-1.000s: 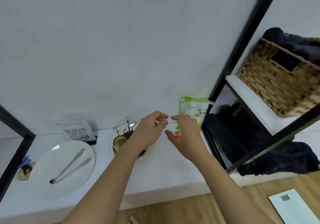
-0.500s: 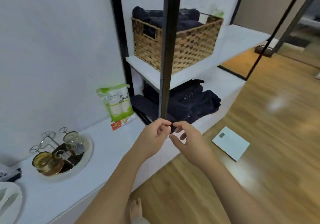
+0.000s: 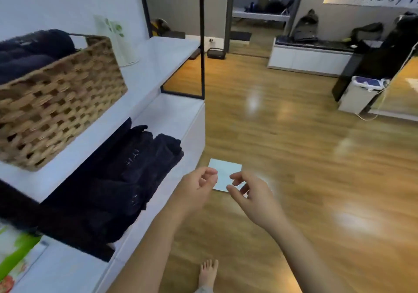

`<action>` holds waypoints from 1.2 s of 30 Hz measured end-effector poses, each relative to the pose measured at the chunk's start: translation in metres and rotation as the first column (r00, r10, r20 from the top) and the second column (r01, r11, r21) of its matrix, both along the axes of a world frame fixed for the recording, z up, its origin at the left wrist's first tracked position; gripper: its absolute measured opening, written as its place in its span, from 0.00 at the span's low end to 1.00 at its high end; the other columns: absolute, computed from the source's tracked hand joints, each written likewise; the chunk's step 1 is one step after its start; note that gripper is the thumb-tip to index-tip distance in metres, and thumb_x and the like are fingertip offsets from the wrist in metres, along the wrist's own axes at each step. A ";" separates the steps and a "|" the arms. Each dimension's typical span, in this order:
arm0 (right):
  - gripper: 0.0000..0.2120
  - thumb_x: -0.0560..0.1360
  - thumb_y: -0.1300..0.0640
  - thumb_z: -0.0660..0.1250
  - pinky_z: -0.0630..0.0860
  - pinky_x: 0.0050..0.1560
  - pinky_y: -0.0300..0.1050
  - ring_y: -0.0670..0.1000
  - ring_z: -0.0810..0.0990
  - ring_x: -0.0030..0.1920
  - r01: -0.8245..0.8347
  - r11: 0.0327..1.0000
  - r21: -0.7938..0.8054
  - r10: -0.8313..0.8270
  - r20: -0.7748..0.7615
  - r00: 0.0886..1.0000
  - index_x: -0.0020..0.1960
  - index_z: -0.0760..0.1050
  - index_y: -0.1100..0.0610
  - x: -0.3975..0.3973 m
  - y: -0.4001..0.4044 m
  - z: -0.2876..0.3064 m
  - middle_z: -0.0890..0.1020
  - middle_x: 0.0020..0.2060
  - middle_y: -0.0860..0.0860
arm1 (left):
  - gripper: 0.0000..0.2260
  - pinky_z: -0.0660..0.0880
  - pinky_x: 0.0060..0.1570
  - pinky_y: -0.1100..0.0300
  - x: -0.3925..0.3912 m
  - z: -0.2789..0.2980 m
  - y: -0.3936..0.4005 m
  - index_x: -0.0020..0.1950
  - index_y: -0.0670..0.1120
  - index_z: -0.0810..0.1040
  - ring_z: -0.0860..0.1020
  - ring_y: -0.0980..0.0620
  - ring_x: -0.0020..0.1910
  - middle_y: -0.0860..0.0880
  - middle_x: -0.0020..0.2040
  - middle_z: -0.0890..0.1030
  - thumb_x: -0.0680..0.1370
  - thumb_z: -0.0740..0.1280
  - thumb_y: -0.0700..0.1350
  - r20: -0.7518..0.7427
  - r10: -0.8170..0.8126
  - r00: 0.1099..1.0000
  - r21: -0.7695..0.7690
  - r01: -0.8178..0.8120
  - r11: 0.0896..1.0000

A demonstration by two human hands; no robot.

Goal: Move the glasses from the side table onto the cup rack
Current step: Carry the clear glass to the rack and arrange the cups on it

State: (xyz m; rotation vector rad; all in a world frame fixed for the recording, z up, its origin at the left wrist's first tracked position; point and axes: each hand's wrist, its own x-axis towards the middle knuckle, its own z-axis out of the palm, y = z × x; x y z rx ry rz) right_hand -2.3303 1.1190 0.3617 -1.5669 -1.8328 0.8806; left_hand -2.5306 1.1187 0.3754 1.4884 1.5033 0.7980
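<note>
No glasses, cup rack or side table appear in this head view. My left hand and my right hand hover side by side above the wooden floor, a small gap between their fingertips. The fingers of both are loosely curled and neither holds anything. They hang just right of the white shelf unit's front edge.
A wicker basket of dark towels stands on the upper shelf, with folded dark clothes below it. A black frame post rises at the shelf's end. A white scale lies on the floor; a green packet is at lower left. My bare foot is below.
The view has swung right, away from the tray with the cup rack and glasses, which have left the frame. My fingertips, which were touching, have drawn slightly apart.
</note>
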 end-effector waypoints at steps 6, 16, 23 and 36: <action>0.09 0.77 0.45 0.69 0.77 0.41 0.41 0.44 0.79 0.39 0.289 0.957 -0.026 -0.290 -0.090 0.953 0.56 0.77 0.44 0.085 0.071 -0.007 0.81 0.46 0.42 | 0.07 0.80 0.52 0.56 0.093 0.001 0.117 0.58 0.60 0.78 0.80 0.58 0.48 0.58 0.52 0.82 0.82 0.63 0.57 -0.011 -0.288 0.958 -0.017 0.288 0.958; 0.04 0.77 0.49 0.70 0.70 0.35 0.35 0.40 0.77 0.34 0.743 0.667 -0.065 -0.745 -0.084 0.661 0.49 0.80 0.48 0.254 0.071 -0.018 0.81 0.37 0.41 | 0.13 0.80 0.55 0.47 0.311 -0.009 0.221 0.52 0.69 0.76 0.82 0.55 0.49 0.58 0.50 0.83 0.73 0.58 0.69 -0.034 -0.735 0.677 -0.031 0.735 0.678; 0.03 0.78 0.49 0.69 0.75 0.39 0.42 0.43 0.76 0.34 0.900 0.435 -0.022 -0.886 -0.192 0.423 0.49 0.79 0.47 0.416 0.052 -0.002 0.83 0.41 0.45 | 0.13 0.79 0.49 0.53 0.517 0.009 0.233 0.50 0.63 0.78 0.82 0.55 0.43 0.58 0.44 0.84 0.74 0.60 0.66 -0.006 -0.859 0.511 0.027 0.859 0.511; 0.23 0.82 0.48 0.62 0.59 0.32 0.44 0.45 0.61 0.29 0.997 0.073 -0.031 -0.974 -0.215 0.065 0.33 0.60 0.54 0.696 -0.056 0.025 0.62 0.27 0.45 | 0.20 0.64 0.35 0.54 0.885 0.026 0.128 0.37 0.43 0.69 0.66 0.53 0.31 0.51 0.32 0.67 0.84 0.59 0.54 -0.075 -0.992 0.103 0.135 0.987 0.092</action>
